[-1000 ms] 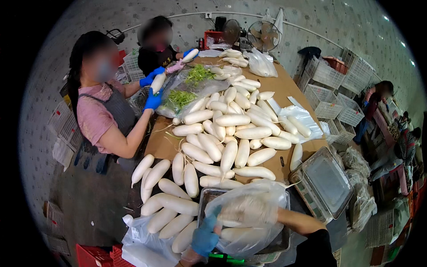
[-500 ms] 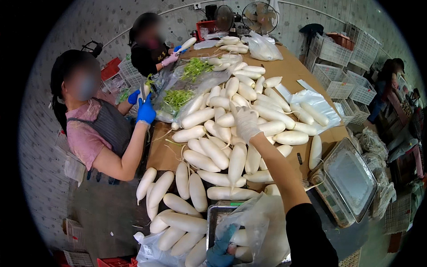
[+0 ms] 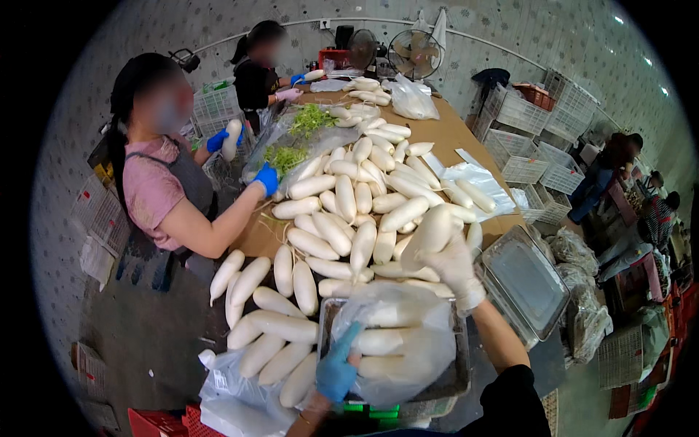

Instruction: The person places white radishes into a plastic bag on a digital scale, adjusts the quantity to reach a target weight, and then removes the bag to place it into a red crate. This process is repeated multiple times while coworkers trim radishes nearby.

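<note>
In my white-gloved right hand (image 3: 453,271) is a white radish (image 3: 429,234), raised above the near side of the radish pile (image 3: 342,197). Below and to its left lies a clear plastic bag (image 3: 426,320) with several radishes (image 3: 378,340) inside, resting in a metal tray (image 3: 463,346). My blue-gloved left hand (image 3: 337,373) grips the left edge of that bag, its fingertips partly hidden by the film. More loose radishes (image 3: 273,325) lie just left of the tray, some over another plastic bag (image 3: 231,393).
Two co-workers stand along the table's left side; the nearer holds a radish (image 3: 231,140) in a blue glove. Cut greens (image 3: 285,156) lie on plastic near them. A second metal tray (image 3: 526,280) stands at right, with white crates (image 3: 515,156) and fans (image 3: 413,54) beyond.
My right hand has drawn back from the pile with a radish. The bag now lies in the tray with my left hand at its edge. The nearer co-worker's hands have moved apart.
</note>
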`<state>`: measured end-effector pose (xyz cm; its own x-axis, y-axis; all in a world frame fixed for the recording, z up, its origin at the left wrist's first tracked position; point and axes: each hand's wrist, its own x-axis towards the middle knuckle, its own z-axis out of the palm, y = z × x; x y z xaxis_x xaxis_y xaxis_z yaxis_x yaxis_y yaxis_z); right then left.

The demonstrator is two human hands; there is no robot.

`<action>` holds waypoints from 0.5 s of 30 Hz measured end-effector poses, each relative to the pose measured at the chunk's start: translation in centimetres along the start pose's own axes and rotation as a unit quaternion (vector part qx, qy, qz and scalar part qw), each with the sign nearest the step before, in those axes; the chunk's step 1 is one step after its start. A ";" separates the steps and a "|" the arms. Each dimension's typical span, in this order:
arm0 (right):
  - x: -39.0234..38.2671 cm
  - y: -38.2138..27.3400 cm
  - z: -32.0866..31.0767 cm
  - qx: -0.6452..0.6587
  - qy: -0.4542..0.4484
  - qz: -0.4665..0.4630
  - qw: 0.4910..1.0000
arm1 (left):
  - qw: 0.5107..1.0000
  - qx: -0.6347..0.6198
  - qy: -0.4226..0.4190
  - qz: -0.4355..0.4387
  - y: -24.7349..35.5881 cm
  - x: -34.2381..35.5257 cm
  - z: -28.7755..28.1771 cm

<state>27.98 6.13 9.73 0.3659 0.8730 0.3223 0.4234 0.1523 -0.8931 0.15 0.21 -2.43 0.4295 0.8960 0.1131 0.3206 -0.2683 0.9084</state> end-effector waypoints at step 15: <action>-11.6 -2.6 3.3 -0.351 -0.197 -0.306 0.863 | 0.997 -0.052 0.009 0.051 3.8 -1.0 -4.8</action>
<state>19.91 -2.89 7.32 -0.3561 0.8391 0.4112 0.8852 0.4439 -0.1391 -3.10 0.04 2.80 0.4394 0.8726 0.2132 0.1868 -0.3209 0.9285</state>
